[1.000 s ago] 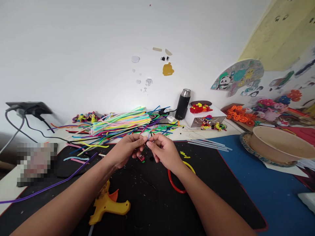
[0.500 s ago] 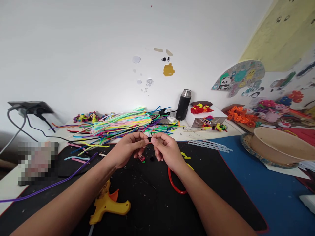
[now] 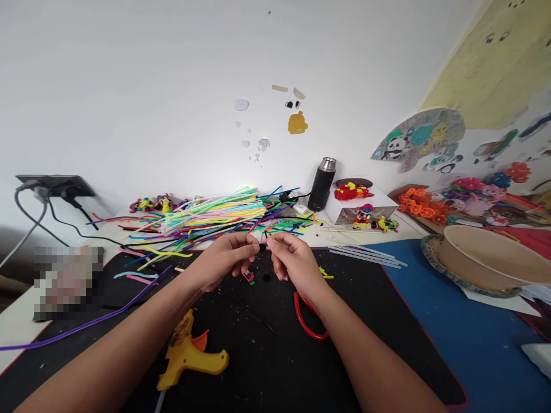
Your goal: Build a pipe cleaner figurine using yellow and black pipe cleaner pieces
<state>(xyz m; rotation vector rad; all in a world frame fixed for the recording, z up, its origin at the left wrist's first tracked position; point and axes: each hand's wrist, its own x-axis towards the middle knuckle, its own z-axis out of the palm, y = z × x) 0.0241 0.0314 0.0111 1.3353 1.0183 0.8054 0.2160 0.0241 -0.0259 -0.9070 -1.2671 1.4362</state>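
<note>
Over the black mat (image 3: 258, 367), my left hand (image 3: 224, 261) pinches a small black fuzzy piece (image 3: 262, 248) between thumb and index finger. It looks like a bit of pipe cleaner, mostly covered by the fingertips. My right hand (image 3: 297, 264) is pinched just beside it, fingertips close to the piece's right side; a thin dark strand (image 3: 266, 234) shows there. Whether the right fingers grip the piece or its strand is too small to tell. On the mat below lie a tiny red and green item (image 3: 248, 277) and a black round spot (image 3: 266, 277).
A yellow glue gun (image 3: 193, 358) lies near my left forearm. Red curved handles (image 3: 301, 321) show partly under my right forearm. Behind the hands are a pile of colourful pipe cleaners (image 3: 215, 213) and a black thermos (image 3: 322, 186). Clear glue sticks (image 3: 365, 256) and a beige bowl (image 3: 495, 252) are on the right.
The fingertips of my two hands have moved slightly apart, with the right hand a little further right. The view has shifted slightly; objects on the table stay put.
</note>
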